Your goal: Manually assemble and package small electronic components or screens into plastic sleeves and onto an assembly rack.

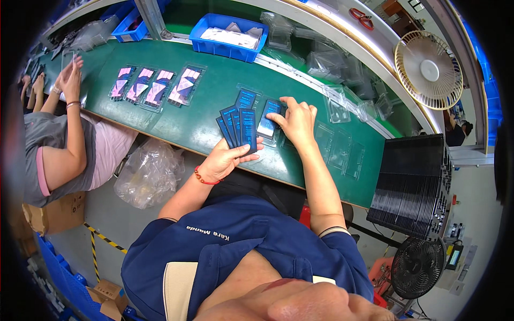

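Note:
My left hand (pixel 227 159) grips a fan of several flat dark rectangular cards (pixel 235 127) with blue print, its thumb across their lower ends. My right hand (pixel 294 122) has thumb and fingers at one similar dark card (pixel 269 119), which lies in or just over a clear plastic tray (pixel 274 140). Another dark card (pixel 246 98) lies in a clear tray behind the fan, partly hidden by it. To the right of my right hand, several clear trays (pixel 340 150) stand on the green table.
Clear trays with pink and purple patterned pieces (pixel 184 85) lie on the green table (pixel 214 75). A blue bin (pixel 227 51) with white pieces stands behind. Black stacked racks (pixel 409 184) stand at the right, with fans (pixel 428 69) nearby. A co-worker's hands (pixel 69 80) are far left.

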`<control>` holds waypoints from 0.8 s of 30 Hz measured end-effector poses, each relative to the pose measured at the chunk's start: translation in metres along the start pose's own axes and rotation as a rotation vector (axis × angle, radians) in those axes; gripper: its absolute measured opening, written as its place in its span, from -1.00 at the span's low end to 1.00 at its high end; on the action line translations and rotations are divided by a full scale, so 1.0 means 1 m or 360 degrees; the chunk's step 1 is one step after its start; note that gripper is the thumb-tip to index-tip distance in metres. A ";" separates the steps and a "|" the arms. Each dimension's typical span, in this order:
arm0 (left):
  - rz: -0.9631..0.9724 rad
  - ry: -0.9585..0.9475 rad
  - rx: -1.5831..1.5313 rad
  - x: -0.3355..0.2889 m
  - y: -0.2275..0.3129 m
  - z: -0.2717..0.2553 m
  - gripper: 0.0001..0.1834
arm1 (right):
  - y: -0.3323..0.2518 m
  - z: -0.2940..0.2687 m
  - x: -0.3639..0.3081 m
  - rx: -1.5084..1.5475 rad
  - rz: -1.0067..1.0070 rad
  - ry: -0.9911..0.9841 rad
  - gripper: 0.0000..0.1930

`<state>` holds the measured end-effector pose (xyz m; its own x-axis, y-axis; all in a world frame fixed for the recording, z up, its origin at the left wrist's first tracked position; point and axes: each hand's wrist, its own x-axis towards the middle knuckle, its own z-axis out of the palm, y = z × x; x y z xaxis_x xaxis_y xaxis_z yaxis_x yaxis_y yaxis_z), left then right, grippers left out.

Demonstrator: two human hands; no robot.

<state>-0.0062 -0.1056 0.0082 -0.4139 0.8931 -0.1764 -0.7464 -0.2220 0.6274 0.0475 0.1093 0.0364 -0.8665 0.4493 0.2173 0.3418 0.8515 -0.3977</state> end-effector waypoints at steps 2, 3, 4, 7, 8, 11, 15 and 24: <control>-0.0019 0.0027 0.0110 0.002 -0.002 0.001 -0.57 | -0.008 -0.008 -0.008 0.0106 0.0019 0.0086 -0.52; -0.0041 0.0047 0.0212 0.003 -0.004 0.002 -0.56 | -0.007 -0.010 -0.011 0.0666 0.0084 -0.0081 -0.49; -0.0054 0.0055 0.0218 0.004 -0.005 0.007 -0.52 | -0.012 -0.011 -0.018 0.1005 0.0082 -0.0256 -0.48; -0.0090 -0.0013 0.0278 0.013 -0.012 0.017 -0.52 | -0.016 -0.023 -0.036 0.1480 0.0212 -0.0583 -0.43; -0.0105 -0.0023 0.0285 0.016 -0.013 0.020 -0.52 | -0.009 -0.027 -0.037 0.1504 0.0212 -0.0534 -0.44; -0.0191 -0.0105 0.0131 0.019 -0.014 0.023 -0.45 | 0.014 -0.037 -0.036 0.1541 0.0261 -0.0353 -0.47; -0.0215 -0.0087 0.0087 0.021 -0.018 0.022 -0.43 | 0.062 -0.039 -0.024 0.1169 0.0530 -0.0124 -0.48; -0.0208 -0.0022 0.0207 0.026 -0.023 0.026 -0.50 | 0.036 -0.034 -0.042 0.0376 0.0288 0.0068 -0.48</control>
<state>0.0134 -0.0671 0.0091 -0.3097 0.9166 -0.2529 -0.7191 -0.0518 0.6929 0.1085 0.1296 0.0430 -0.7815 0.6033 0.1591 0.3910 0.6723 -0.6286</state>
